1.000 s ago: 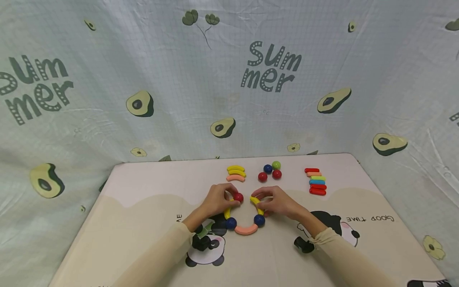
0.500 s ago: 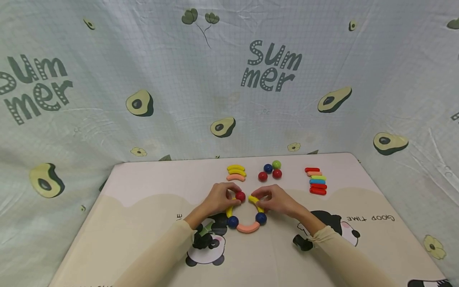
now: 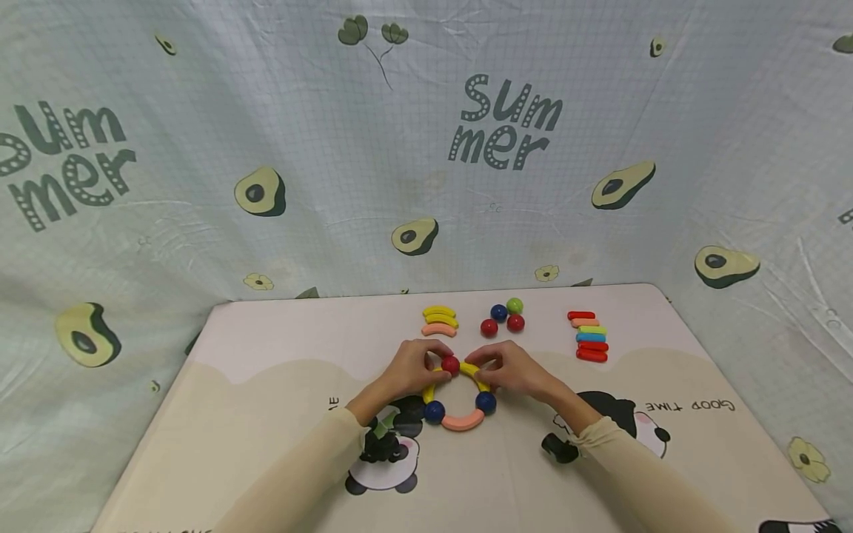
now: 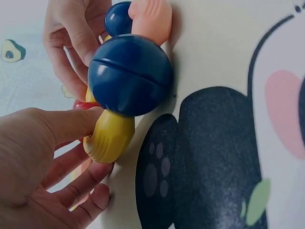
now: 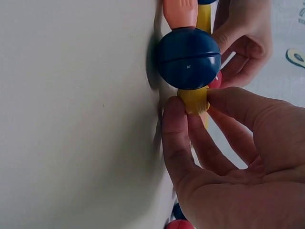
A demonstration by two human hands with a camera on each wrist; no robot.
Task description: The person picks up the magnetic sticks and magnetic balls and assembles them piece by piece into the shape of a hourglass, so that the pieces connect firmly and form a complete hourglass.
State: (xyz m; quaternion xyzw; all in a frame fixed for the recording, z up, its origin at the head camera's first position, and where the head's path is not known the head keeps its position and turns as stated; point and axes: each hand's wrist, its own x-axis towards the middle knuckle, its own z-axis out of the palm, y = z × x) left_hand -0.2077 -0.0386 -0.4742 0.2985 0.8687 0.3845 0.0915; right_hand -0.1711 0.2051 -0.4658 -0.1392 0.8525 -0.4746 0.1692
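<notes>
A ring of toy balls and curved rods lies on the table. My left hand (image 3: 409, 369) pinches the left yellow curved rod (image 4: 110, 138), its fingertips beside a red ball (image 3: 450, 366) at the ring's far side. With thumb and fingers, my right hand (image 3: 516, 370) holds the other yellow curved rod (image 3: 469, 369), whose far end meets that red ball. Nearer me, a left blue ball (image 3: 435, 412) and a right blue ball (image 3: 486, 402) flank a peach curved rod (image 3: 463, 423). My fingers partly cover both yellow rods.
Behind the ring lie yellow curved rods (image 3: 440, 316), a loose peach rod (image 3: 439, 330) and several loose balls (image 3: 498, 313). Short coloured rods (image 3: 591, 337) line up at the back right. A patterned cloth (image 3: 320, 148) hangs behind the table (image 3: 266, 355).
My left hand has moved slightly right, carrying the red ball's end of the ring along. The gap between the red ball and the right yellow rod has closed.
</notes>
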